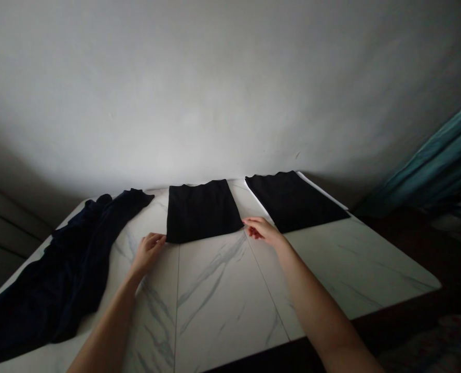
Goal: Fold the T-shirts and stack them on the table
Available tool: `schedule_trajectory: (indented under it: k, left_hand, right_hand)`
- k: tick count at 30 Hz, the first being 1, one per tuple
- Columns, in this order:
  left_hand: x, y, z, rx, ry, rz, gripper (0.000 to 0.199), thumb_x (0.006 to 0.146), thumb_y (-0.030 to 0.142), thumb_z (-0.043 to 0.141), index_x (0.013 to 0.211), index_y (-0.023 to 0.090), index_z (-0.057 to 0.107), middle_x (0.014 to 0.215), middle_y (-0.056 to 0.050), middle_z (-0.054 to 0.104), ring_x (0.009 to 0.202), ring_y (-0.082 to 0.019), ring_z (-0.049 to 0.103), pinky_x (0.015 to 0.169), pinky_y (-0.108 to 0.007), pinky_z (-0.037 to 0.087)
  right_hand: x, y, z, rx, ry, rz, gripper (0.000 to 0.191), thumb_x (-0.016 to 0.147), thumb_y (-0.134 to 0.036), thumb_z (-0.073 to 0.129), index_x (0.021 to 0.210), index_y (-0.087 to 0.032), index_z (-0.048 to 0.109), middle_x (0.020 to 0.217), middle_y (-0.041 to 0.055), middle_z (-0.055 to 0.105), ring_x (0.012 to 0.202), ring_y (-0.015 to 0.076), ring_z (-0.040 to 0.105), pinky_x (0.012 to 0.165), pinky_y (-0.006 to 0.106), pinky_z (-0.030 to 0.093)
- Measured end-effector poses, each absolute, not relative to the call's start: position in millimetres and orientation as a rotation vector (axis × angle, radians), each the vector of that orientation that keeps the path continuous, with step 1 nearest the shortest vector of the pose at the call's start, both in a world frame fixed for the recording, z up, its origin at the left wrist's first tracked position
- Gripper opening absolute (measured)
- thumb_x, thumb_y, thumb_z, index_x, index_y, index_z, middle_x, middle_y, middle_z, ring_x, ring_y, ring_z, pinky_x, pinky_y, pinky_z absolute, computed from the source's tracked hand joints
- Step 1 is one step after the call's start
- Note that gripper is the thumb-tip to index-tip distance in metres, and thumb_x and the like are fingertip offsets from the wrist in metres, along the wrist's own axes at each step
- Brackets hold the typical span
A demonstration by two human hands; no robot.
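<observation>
A black cloth [203,211] lies flat as a near-rectangle at the middle of the marbled table, its far edge slightly wavy. My left hand [151,247] pinches its near left corner. At the near right corner, my right hand [260,229] has thumb and forefinger closed on the cloth, with the other fingers curled. Just right of it lies a second black cloth [295,201] with white edging along both sides, which neither hand touches.
Dark navy fabric [70,269] lies rumpled along the table's left side. The white marbled table [222,305] stands against a pale wall [214,93]. A teal curtain [436,155] hangs at the right, beyond the table's edge.
</observation>
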State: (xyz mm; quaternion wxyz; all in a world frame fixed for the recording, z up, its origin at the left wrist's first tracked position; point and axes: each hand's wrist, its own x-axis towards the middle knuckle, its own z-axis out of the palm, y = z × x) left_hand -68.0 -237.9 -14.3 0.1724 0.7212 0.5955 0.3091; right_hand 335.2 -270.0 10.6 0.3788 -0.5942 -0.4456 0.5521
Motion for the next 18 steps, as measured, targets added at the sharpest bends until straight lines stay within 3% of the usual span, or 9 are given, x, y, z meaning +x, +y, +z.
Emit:
schedule_trajectory:
  k: [6, 13, 18]
  left_hand:
    - [-69.3, -235.4, -16.1, 2.068, 1.757, 0.738, 0.041, 0.081, 0.051, 0.046, 0.085, 0.021, 0.074, 0.091, -0.007, 0.069, 0.091, -0.024, 0.060, 0.089, -0.035, 0.047]
    - [-67.8, -231.2, -13.8, 2.060, 1.796, 0.636, 0.045, 0.079, 0.054, 0.046, 0.082, 0.018, 0.074, 0.081, -0.008, 0.067, 0.081, -0.024, 0.061, 0.079, -0.035, 0.048]
    - [-64.4, -231.7, -12.2, 2.109, 1.854, 0.604, 0.042, 0.080, 0.052, 0.048, 0.081, 0.019, 0.074, 0.084, -0.008, 0.068, 0.082, -0.024, 0.062, 0.081, -0.035, 0.047]
  right_hand:
    - [336.6, -268.1, 7.2, -1.703, -1.347, 1.292, 0.015, 0.088, -0.020, 0.054, 0.073, -0.018, 0.056, 0.049, -0.0057, 0.057, 0.036, 0.0049, 0.046, 0.036, 0.014, 0.028]
    - [336.9, -268.6, 9.4, -1.704, -1.302, 1.335, 0.020, 0.088, -0.019, 0.056, 0.069, -0.017, 0.056, 0.053, -0.0043, 0.060, 0.039, 0.0040, 0.050, 0.038, 0.013, 0.030]
    - [334.8, -268.1, 9.0, -1.703, -1.291, 1.331, 0.018, 0.088, -0.014, 0.053, 0.070, -0.016, 0.057, 0.053, -0.0044, 0.060, 0.038, 0.0047, 0.050, 0.038, 0.014, 0.030]
